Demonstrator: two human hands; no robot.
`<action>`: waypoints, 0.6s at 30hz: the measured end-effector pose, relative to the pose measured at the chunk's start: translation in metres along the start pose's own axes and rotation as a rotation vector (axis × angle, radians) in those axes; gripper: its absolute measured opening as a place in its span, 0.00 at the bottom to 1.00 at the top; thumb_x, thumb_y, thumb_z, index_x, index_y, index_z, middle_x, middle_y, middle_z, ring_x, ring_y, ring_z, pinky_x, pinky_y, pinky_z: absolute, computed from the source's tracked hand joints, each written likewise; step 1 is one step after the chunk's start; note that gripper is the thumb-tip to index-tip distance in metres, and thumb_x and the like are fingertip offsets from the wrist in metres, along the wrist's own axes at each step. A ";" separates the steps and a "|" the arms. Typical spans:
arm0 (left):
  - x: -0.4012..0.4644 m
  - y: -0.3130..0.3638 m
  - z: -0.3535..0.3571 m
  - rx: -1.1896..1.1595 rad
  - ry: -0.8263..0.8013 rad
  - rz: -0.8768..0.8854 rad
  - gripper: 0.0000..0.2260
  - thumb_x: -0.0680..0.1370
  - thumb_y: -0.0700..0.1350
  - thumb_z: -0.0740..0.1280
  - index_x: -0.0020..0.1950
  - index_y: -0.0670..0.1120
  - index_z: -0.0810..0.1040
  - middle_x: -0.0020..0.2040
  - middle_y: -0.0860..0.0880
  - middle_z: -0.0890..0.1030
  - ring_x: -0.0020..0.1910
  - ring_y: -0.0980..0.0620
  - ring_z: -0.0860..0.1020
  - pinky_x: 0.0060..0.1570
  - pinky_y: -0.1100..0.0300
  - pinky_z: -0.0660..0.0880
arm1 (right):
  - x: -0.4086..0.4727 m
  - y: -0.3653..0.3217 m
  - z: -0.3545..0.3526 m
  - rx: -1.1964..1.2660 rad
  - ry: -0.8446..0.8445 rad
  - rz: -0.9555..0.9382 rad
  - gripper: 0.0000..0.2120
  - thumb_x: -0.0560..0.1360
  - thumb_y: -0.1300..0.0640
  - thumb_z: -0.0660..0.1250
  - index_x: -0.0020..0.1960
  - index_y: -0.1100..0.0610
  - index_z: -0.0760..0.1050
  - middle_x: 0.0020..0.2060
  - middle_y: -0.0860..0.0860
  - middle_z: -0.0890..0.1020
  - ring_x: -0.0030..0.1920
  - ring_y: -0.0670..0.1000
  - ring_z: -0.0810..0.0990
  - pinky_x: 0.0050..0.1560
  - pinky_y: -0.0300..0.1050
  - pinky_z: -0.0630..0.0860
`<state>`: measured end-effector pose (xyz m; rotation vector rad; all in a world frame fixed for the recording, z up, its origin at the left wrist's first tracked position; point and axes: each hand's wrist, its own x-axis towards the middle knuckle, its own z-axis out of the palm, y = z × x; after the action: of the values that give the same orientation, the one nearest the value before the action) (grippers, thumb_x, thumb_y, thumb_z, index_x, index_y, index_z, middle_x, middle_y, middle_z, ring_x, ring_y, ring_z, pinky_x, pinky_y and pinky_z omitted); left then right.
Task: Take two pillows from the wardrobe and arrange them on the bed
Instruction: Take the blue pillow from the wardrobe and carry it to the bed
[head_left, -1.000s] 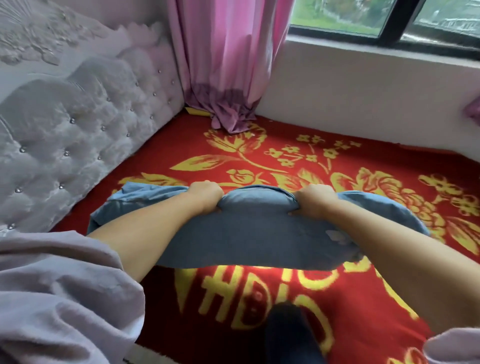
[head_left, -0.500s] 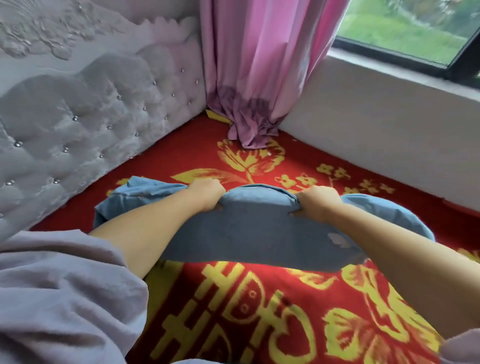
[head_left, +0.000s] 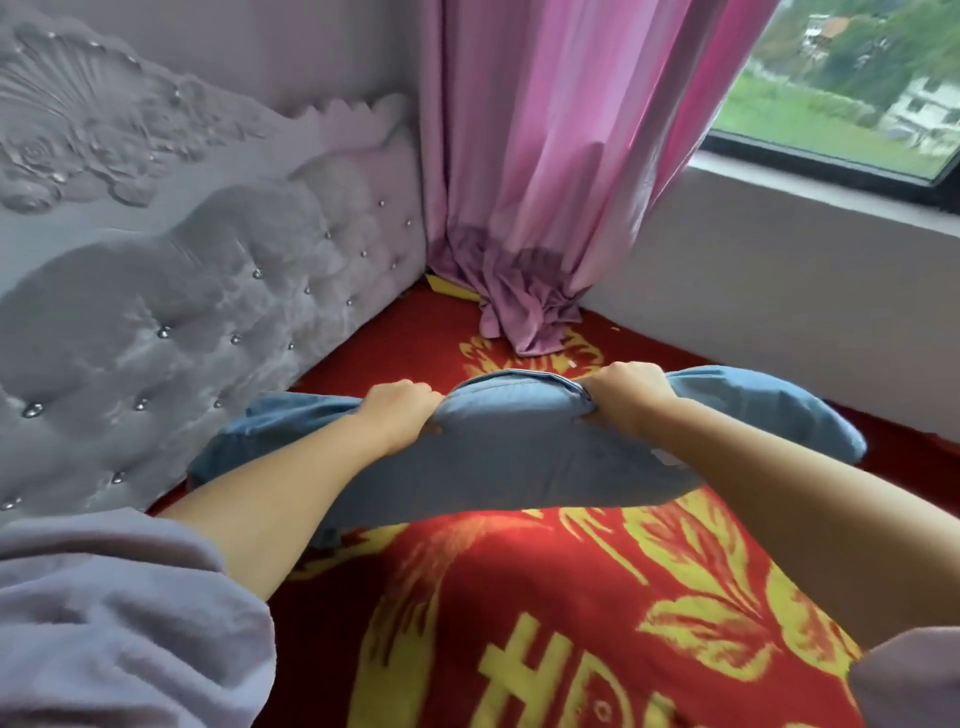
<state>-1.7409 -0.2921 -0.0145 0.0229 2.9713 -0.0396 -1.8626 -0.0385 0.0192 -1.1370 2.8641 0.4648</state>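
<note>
A blue pillow (head_left: 514, 457) hangs just above the bed's red blanket with yellow flowers (head_left: 545, 623), near the corner by the headboard. My left hand (head_left: 397, 410) is clenched on its far edge left of the middle. My right hand (head_left: 631, 395) grips the same edge to the right. The pillow sags at both ends, and its left end reaches toward the headboard. No second pillow is in view.
A grey tufted headboard (head_left: 171, 322) runs along the left. A pink curtain (head_left: 535, 182) drops into the far corner and bunches on the blanket. A grey wall (head_left: 779, 296) under the window (head_left: 852, 88) bounds the right side.
The pillow and both hands have moved forward toward the corner with the headboard and curtain. The grip on the pillow is unchanged.
</note>
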 end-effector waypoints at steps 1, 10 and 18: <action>0.000 -0.015 -0.003 -0.003 -0.003 -0.010 0.13 0.79 0.52 0.60 0.60 0.48 0.74 0.56 0.46 0.78 0.58 0.43 0.76 0.46 0.50 0.73 | 0.010 -0.008 -0.007 0.015 0.005 -0.001 0.14 0.71 0.40 0.65 0.51 0.47 0.77 0.48 0.50 0.83 0.49 0.56 0.82 0.38 0.44 0.68; 0.039 -0.041 -0.002 0.043 0.014 -0.014 0.11 0.79 0.51 0.61 0.60 0.49 0.75 0.56 0.47 0.78 0.57 0.44 0.77 0.46 0.51 0.73 | 0.048 -0.005 -0.011 0.015 -0.039 0.018 0.15 0.73 0.40 0.64 0.52 0.48 0.77 0.52 0.50 0.83 0.52 0.56 0.81 0.40 0.44 0.68; 0.111 -0.012 0.001 -0.023 -0.060 -0.118 0.13 0.79 0.54 0.62 0.56 0.46 0.77 0.56 0.46 0.79 0.56 0.43 0.78 0.44 0.53 0.72 | 0.120 0.066 0.005 -0.104 -0.093 -0.105 0.16 0.75 0.40 0.62 0.56 0.48 0.77 0.53 0.49 0.82 0.54 0.55 0.81 0.42 0.45 0.70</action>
<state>-1.8507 -0.3027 -0.0345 -0.1533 2.9092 -0.0207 -1.9959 -0.0717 0.0160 -1.2392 2.7134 0.6500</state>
